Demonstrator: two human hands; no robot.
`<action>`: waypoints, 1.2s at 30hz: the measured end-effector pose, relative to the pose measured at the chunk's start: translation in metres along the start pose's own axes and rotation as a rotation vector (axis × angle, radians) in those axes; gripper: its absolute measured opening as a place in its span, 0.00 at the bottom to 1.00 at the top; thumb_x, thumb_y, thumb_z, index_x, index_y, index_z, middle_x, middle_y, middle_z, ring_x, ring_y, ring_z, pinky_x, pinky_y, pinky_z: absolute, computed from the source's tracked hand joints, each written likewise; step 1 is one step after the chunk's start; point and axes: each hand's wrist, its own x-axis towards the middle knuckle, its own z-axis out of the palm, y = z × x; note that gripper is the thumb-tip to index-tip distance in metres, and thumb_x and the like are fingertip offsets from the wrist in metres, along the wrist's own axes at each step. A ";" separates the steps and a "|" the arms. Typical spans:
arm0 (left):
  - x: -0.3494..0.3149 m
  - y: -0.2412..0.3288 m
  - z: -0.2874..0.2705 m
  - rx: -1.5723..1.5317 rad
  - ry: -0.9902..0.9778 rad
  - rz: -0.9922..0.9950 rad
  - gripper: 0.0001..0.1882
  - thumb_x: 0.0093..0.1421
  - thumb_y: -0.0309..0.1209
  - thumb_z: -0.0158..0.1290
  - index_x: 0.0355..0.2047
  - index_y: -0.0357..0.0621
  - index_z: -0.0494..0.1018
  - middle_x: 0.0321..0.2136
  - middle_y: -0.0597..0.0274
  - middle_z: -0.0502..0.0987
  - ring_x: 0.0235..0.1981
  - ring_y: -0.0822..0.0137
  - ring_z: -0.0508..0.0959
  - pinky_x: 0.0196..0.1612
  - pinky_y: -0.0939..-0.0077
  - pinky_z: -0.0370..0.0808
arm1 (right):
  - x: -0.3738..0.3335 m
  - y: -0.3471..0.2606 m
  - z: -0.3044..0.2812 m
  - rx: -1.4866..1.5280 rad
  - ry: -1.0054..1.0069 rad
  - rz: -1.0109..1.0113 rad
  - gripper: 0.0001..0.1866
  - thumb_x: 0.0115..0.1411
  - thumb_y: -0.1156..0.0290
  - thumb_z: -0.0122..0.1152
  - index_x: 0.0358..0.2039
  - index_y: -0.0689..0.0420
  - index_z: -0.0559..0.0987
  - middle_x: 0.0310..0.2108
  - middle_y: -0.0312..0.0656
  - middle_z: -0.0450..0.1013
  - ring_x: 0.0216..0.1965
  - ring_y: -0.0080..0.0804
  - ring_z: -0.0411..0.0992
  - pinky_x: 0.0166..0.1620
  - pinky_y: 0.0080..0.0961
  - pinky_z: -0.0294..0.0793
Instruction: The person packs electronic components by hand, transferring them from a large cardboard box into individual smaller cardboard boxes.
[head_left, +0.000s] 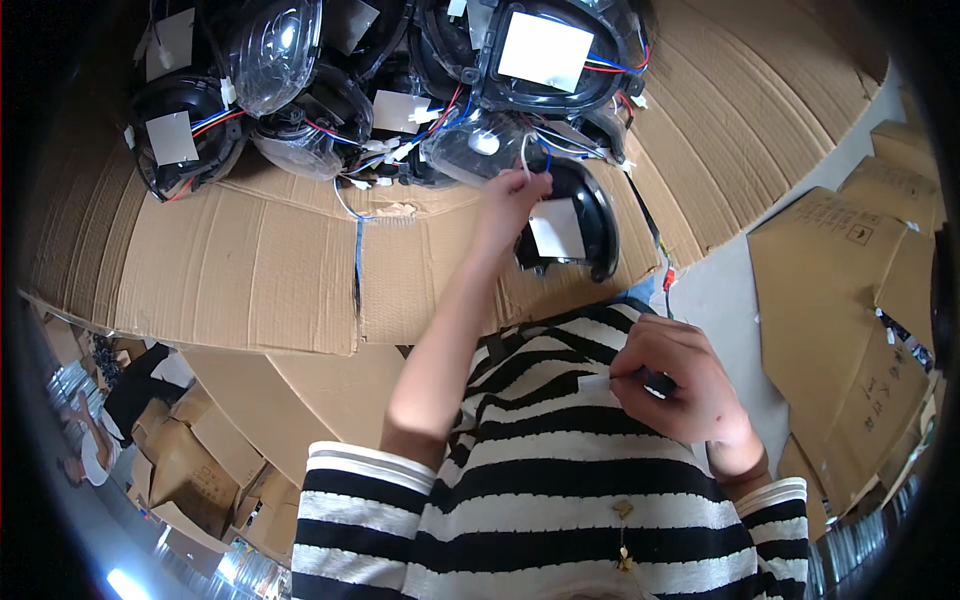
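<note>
My left hand point(512, 205) reaches forward with its fingers pinched on a white wire point(526, 155). Just under those fingers lies a black lamp housing point(600, 225) with a curved rim, resting on the cardboard; a blank white label point(557, 229) covers part of its back. My right hand point(680, 380) is curled in front of my striped shirt. From its fingertips sticks out a small white strip point(594, 383), and whatever else may be inside the curled fingers is hidden.
Clear-lensed lamps point(275, 55) and black housings point(190, 125) with coloured wires are heaped at the far side of the cardboard surface point(240, 260). A dark cable with a red connector point(669, 279) hangs over its near right edge. Cardboard boxes point(840, 330) stand right; another person point(95, 440) is at far left.
</note>
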 end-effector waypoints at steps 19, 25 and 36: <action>-0.129 0.084 -0.040 0.393 0.125 0.363 0.05 0.49 0.21 0.48 0.29 0.38 0.66 0.22 0.56 0.71 0.23 0.62 0.70 0.34 0.76 0.68 | 0.021 -0.017 0.016 -0.044 -0.089 -0.083 0.05 0.39 0.82 0.55 0.20 0.61 0.69 0.17 0.39 0.63 0.20 0.33 0.62 0.22 0.25 0.60; -0.131 0.079 -0.047 0.274 -0.016 0.313 0.12 0.55 0.25 0.41 0.40 0.35 0.63 0.27 0.52 0.67 0.25 0.58 0.69 0.28 0.76 0.66 | 0.026 -0.020 0.018 -0.088 -0.103 -0.065 0.05 0.40 0.82 0.54 0.19 0.61 0.69 0.17 0.39 0.64 0.19 0.31 0.63 0.21 0.22 0.62; -0.143 0.078 -0.062 0.192 -0.240 0.493 0.10 0.56 0.27 0.41 0.32 0.34 0.70 0.31 0.56 0.68 0.32 0.68 0.70 0.33 0.81 0.68 | 0.037 -0.029 0.014 -0.095 0.014 -0.125 0.07 0.39 0.84 0.55 0.20 0.61 0.70 0.18 0.38 0.65 0.19 0.29 0.64 0.22 0.20 0.61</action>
